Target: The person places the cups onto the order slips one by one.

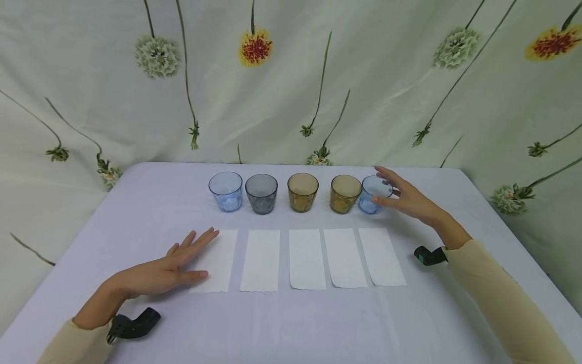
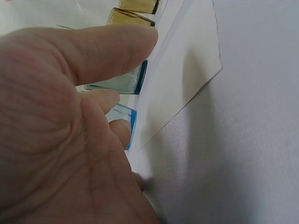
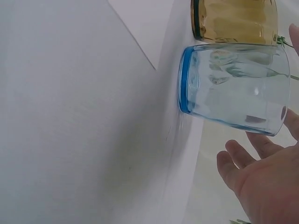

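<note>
A white tablecloth point(image 1: 309, 328) is laid out flat, with faint creases shown near its front. Behind it, a pale curtain point(image 1: 386, 30) is hung in soft folds. It is printed with thin green stems point(image 1: 186, 65), white flowers point(image 1: 157, 56) and red-centred yellow flowers point(image 1: 255, 47), one of which is cut off at the right edge.

No text, label, brand, number or sign can be read in any of the three views. A small greenish mark is borne by the black angled wrist-worn device on the right point(image 1: 429, 256), too small to be made out. No lettering can be read on the five white rectangular paper sheets point(image 1: 307, 260), the two transparent blue tapered glasses point(image 3: 233, 93), the transparent grey tapered glass point(image 1: 261, 196), the two transparent amber tapered glasses point(image 1: 302, 194) or the pale flower-printed cloth backdrop point(image 1: 373, 55).
</note>
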`<action>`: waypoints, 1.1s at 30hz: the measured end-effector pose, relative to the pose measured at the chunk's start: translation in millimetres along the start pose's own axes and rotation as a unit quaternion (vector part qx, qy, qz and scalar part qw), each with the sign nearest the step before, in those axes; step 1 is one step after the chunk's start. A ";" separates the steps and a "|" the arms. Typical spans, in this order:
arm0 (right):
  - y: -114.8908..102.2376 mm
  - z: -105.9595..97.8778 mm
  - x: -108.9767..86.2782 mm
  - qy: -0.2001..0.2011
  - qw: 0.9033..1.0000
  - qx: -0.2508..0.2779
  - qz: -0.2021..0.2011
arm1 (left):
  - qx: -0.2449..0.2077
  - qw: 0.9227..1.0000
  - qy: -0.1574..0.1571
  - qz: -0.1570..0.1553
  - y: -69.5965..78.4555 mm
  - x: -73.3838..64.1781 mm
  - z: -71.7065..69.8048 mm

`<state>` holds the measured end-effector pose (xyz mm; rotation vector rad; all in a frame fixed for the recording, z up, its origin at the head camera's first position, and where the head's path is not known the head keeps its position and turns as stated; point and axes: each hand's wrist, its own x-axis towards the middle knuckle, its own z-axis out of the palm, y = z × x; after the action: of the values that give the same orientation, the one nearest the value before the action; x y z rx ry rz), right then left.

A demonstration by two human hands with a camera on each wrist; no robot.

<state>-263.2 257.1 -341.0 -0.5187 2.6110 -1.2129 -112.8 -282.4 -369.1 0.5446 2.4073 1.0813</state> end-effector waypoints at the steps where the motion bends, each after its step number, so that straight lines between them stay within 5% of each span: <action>1: 0.3 0.4 0.6 -0.001 1.000 0.005 0.003 | 0.002 1.000 0.000 0.001 0.0 -0.2 -0.1; 33: 0.7 10.1 4.3 0.027 0.999 0.020 -0.011 | 0.009 1.000 -0.010 0.024 -1.5 -2.9 1.6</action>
<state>-263.9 248.8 -348.1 -0.5146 2.6266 -1.2994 -109.9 -283.9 -370.4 0.6191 2.3997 1.0686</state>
